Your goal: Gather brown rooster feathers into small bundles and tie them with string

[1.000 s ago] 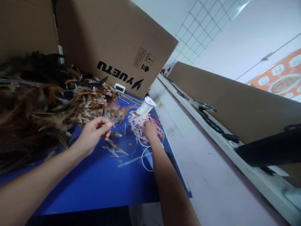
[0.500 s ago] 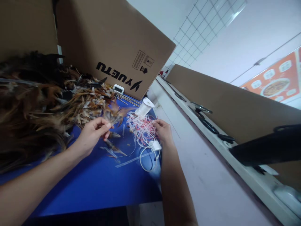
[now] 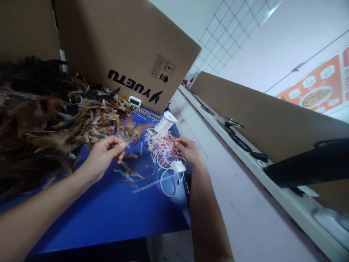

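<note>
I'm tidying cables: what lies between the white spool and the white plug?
In the head view, a tangle of white and red strips lies between the spool and plug; the right hand is at its edge.

Left hand (image 3: 107, 154) above the table (image 3: 109, 214), feather bunch (image 3: 127, 133) between its fingertips. Feather pile (image 3: 54, 120) left of that hand and beyond it. Loose feathers (image 3: 130, 169) on the table, just right of it, near side. Farther out past the hand: small display unit (image 3: 134, 101), sticks (image 3: 147, 114) beside it, cardboard box (image 3: 120, 47) behind. Right hand (image 3: 188, 151) at the right edge of a tangle of strips (image 3: 160, 143), which lies between the hands. Spool (image 3: 165, 122) beyond the right hand and left, at the tangle's far edge. Charger (image 3: 179, 166) left of the right wrist. Wall (image 3: 231, 203) right of that hand.
</note>
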`<state>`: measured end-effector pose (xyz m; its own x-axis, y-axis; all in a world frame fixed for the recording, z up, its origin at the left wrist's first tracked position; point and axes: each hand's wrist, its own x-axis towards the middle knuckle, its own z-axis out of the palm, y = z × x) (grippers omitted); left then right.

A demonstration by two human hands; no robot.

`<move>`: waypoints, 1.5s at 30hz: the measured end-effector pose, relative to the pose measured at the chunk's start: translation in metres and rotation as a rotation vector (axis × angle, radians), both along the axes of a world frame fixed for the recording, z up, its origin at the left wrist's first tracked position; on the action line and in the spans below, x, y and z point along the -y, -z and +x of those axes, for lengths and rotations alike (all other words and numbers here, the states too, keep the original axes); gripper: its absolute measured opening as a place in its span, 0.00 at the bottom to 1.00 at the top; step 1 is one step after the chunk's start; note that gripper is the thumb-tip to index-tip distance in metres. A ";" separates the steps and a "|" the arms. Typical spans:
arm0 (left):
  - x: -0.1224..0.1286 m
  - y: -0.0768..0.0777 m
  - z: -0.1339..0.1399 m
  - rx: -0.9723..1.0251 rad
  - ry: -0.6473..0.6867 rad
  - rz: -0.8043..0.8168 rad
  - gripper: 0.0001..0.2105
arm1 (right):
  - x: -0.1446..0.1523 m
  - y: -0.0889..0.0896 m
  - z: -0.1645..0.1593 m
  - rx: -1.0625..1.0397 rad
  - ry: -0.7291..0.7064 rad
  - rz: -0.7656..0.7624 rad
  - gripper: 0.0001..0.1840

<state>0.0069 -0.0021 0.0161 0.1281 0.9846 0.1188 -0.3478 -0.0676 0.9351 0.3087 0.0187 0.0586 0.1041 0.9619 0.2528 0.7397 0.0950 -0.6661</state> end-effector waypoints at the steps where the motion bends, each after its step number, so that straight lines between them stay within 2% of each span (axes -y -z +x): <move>1: 0.000 0.000 0.000 0.001 0.003 0.001 0.09 | -0.004 0.005 0.003 0.063 0.019 -0.001 0.13; 5: 0.000 0.002 0.000 0.004 0.006 0.005 0.09 | -0.022 0.024 0.011 0.218 0.077 -0.011 0.08; 9: -0.001 0.004 0.001 0.013 0.003 -0.003 0.10 | -0.042 0.042 0.004 0.322 0.063 -0.019 0.07; 13: -0.001 0.002 0.000 0.003 0.000 -0.013 0.10 | -0.056 0.054 -0.008 0.339 0.045 -0.016 0.09; 16: 0.000 -0.001 -0.001 0.002 0.006 -0.021 0.10 | -0.060 0.056 -0.009 0.292 0.056 -0.018 0.04; 21: 0.001 0.000 0.000 0.007 0.012 -0.019 0.09 | -0.051 0.043 -0.001 0.093 0.082 0.008 0.11; 24: 0.001 0.001 0.001 -0.001 0.010 -0.013 0.08 | -0.039 0.029 0.004 -0.069 0.079 0.015 0.19; 27: 0.000 0.002 0.001 -0.009 0.005 -0.002 0.09 | -0.028 0.011 0.008 -0.198 0.070 0.033 0.23; 31: 0.000 0.001 0.001 0.000 -0.007 -0.016 0.10 | -0.016 -0.010 0.010 -0.393 0.033 0.071 0.21; 35: -0.002 0.003 0.001 -0.004 -0.001 -0.023 0.10 | -0.005 -0.024 0.010 -0.585 -0.030 0.066 0.17; 42: 0.000 0.002 0.001 0.007 0.000 -0.025 0.10 | 0.012 -0.037 0.004 -0.600 -0.068 0.121 0.15; 45: 0.001 -0.001 0.001 0.031 0.018 -0.041 0.11 | 0.025 -0.036 -0.008 -0.544 -0.134 0.066 0.16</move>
<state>0.0080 -0.0034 0.0168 0.1426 0.9863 0.0825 -0.3776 -0.0228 0.9257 0.3005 -0.0061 0.0950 0.1140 0.9598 0.2565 0.2697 0.2186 -0.9378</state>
